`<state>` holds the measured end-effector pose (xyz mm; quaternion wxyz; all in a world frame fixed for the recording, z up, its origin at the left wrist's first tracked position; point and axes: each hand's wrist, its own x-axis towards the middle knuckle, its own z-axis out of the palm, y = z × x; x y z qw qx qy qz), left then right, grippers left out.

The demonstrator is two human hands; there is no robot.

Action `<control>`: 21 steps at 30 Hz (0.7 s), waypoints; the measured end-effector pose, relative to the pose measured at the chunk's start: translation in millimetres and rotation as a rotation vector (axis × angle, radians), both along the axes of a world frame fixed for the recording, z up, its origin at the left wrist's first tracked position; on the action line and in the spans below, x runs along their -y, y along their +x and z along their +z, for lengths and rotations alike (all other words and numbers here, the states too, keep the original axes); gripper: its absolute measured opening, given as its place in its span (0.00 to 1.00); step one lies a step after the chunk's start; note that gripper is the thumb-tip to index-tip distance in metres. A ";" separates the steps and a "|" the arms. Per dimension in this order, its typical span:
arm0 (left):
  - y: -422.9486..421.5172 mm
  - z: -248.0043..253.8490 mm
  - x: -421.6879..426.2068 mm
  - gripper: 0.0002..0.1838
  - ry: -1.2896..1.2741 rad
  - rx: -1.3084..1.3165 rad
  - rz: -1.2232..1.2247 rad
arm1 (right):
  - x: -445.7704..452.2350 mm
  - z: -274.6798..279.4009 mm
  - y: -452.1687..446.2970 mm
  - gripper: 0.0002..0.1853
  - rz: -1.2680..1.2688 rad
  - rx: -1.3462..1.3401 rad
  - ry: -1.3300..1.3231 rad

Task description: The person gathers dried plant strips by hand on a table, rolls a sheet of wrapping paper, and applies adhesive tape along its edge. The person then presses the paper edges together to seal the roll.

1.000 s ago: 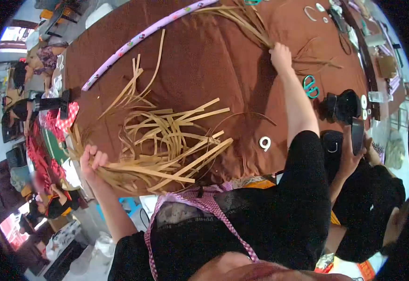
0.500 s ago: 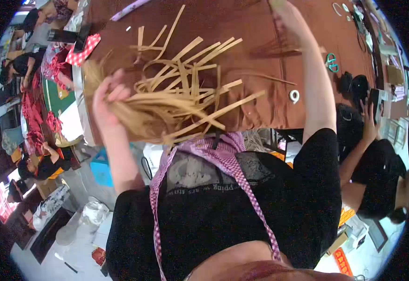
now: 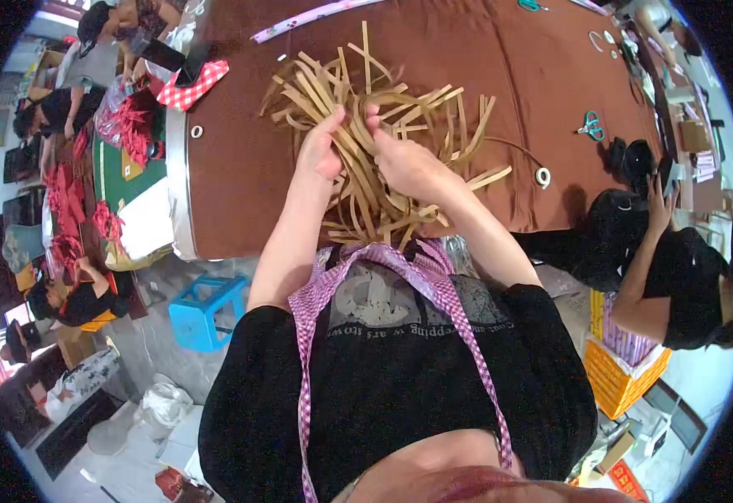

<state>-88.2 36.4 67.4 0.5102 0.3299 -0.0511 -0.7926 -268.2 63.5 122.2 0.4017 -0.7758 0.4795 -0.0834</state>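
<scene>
A bundle of flat tan strips (image 3: 356, 159) stands over the near part of the brown cloth (image 3: 257, 184), its ends fanned out at top and bottom. My left hand (image 3: 323, 149) is closed round the bundle's left side. From the right, my right hand (image 3: 400, 159) grips the same bundle, its thumb and fingers close to my left hand. More loose strips (image 3: 467, 138) spread to the right of the hands. A white tape roll (image 3: 543, 177) and teal-handled scissors (image 3: 591, 127) lie farther right on the cloth.
A floral roll (image 3: 316, 20) lies at the cloth's far edge. Red checked fabric (image 3: 192, 86) sits at the left corner. A blue stool (image 3: 207, 313) stands below left. One person (image 3: 677, 277) sits at the right; others work at the left beside red material (image 3: 64, 201).
Both hands have come together at the middle: my left hand moved right, my right hand came back from the far right. The strips are now gathered between them.
</scene>
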 end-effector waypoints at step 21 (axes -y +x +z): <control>-58.5 156.6 144.8 0.15 -0.812 0.778 -0.126 | 117.4 86.3 -117.1 0.33 -0.017 0.348 -0.450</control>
